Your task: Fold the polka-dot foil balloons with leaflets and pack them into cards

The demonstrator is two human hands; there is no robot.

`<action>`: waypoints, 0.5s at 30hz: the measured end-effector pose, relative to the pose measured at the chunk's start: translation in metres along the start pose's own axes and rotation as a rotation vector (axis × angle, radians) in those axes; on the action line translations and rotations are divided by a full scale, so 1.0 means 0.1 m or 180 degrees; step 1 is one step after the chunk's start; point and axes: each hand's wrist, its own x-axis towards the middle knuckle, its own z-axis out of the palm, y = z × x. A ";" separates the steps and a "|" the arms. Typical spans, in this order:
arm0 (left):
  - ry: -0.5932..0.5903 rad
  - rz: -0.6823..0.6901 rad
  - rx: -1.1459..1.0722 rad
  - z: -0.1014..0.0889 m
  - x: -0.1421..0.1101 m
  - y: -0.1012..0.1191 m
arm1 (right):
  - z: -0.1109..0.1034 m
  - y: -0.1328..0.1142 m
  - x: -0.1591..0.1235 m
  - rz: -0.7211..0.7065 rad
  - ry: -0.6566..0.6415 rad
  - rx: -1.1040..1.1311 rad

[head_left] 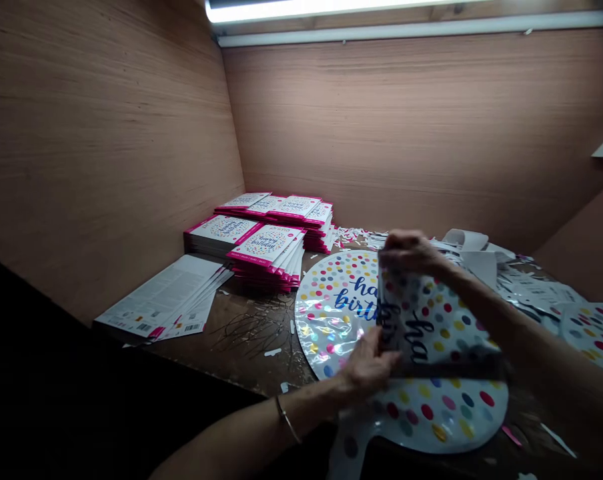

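A flat foil balloon (419, 327), white with coloured dots and dark lettering, is partly folded and raised off the table. My right hand (409, 252) pinches its upper left corner, fingers closed and slightly blurred. Lower down the same folded edge, my left hand (371, 365) grips it between thumb and fingers. Underneath lies a round dotted foil balloon (326, 320) with blue "birthday" lettering, partly hidden by the folded piece and my hands. A dotted tail (349, 443) hangs past the table's front edge; I cannot tell which balloon it belongs to.
Stacks of pink-edged printed packets (269, 243) stand at the back left, beside fanned printed sleeves (164, 300). White paper strips (474, 250) and scraps lie behind my right arm, with another dotted balloon (594, 333) at far right. Wooden panels (381, 127) enclose the table (246, 327).
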 end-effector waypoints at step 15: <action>-0.0709 0.1819 0.2904 -0.66 0.03 0.61 | 1.27 0.14 -2.59 -0.2018 0.1601 -0.1207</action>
